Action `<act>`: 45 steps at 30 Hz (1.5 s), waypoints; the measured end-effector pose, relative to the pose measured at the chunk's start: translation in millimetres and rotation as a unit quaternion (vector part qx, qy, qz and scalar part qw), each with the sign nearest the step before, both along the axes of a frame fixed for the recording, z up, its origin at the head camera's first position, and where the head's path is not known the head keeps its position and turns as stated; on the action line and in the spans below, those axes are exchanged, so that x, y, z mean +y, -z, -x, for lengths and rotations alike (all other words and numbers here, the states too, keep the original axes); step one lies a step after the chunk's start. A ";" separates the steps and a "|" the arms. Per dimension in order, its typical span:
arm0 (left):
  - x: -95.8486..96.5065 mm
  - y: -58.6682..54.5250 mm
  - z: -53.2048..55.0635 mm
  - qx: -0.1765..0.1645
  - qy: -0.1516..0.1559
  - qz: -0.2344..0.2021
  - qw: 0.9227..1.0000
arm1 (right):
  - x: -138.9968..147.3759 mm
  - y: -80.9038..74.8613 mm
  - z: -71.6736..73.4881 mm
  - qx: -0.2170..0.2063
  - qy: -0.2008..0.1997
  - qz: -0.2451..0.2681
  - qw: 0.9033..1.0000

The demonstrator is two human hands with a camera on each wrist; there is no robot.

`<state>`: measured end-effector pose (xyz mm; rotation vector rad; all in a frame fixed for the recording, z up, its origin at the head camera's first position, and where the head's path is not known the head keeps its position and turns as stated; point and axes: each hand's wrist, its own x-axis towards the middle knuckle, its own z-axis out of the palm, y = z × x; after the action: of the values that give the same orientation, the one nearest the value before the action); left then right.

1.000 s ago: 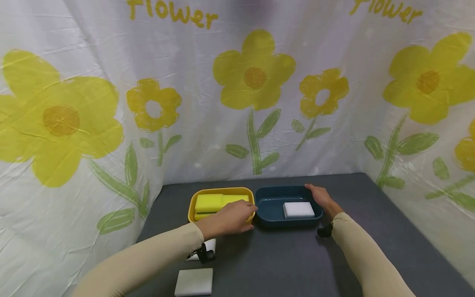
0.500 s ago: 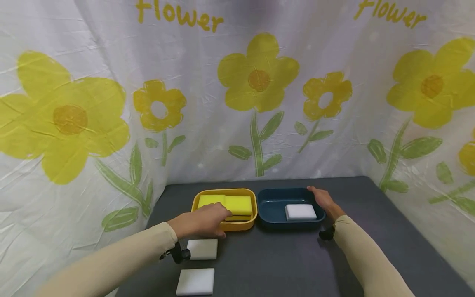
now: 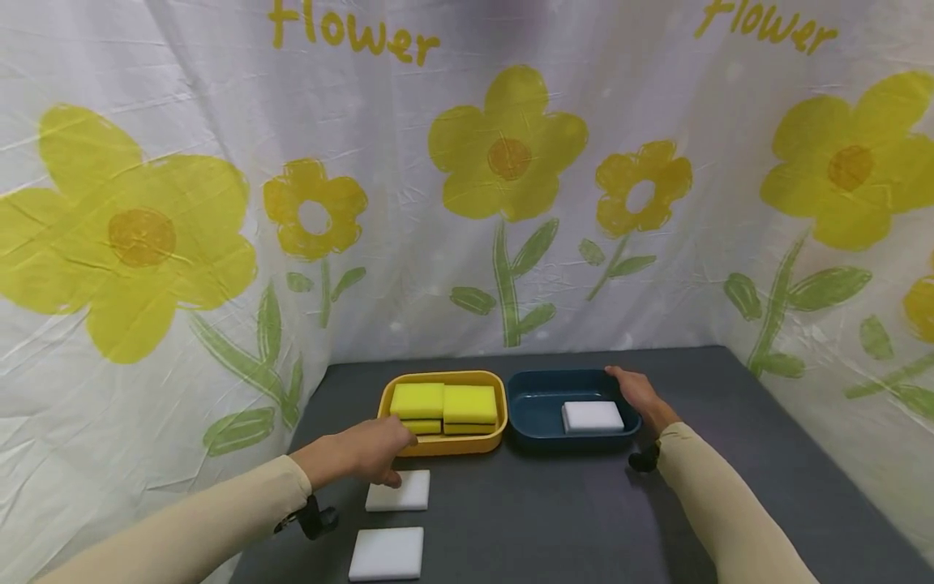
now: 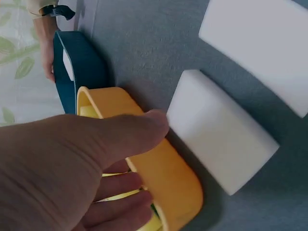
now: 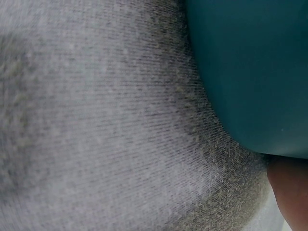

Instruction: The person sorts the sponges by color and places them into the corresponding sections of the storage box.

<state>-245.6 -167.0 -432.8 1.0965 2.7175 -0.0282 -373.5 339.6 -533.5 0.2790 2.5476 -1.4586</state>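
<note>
My left hand (image 3: 368,454) hovers at the near left corner of a yellow container (image 3: 467,444), over a white sponge block (image 3: 409,491) on the table. Its fingers are loosely bent and hold nothing; in the left wrist view the thumb is held apart from them. Yellow sponges (image 3: 470,403) with dark undersides are stacked in two piles in that container. At the right end of a dark blue container (image 3: 543,438), my right hand (image 3: 638,393) rests against the outer side, its fingers extended. Inside the blue container lies a white sponge block (image 3: 593,416) at the right.
Another white sponge block (image 3: 387,554) lies nearer on the dark grey table (image 3: 540,519). Both containers stand side by side toward the back. A white curtain (image 3: 409,284) printed with yellow flowers hangs behind and along both sides.
My left hand has moved left and toward me, from the right end of the yellow container to its near left corner, uncovering the yellow sponges. The right hand stays at the blue container.
</note>
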 end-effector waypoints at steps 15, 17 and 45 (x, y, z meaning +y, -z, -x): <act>-9.3 19.4 -13.6 0.009 0.000 -0.009 1.000 | 3.2 2.5 0.5 0.006 -0.001 -0.002 1.000; -11.7 24.4 -13.3 -0.007 -0.021 -0.008 1.000 | 3.5 2.2 0.3 0.005 -0.002 -0.002 1.000; -27.1 55.8 -4.7 -0.045 -0.026 -0.029 0.998 | 1.6 2.8 3.9 -0.005 -0.002 -0.003 1.000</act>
<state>-240.9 -194.1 -488.6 1.0167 2.6801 0.1066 -377.5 341.2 -536.3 0.2813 2.5441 -1.4445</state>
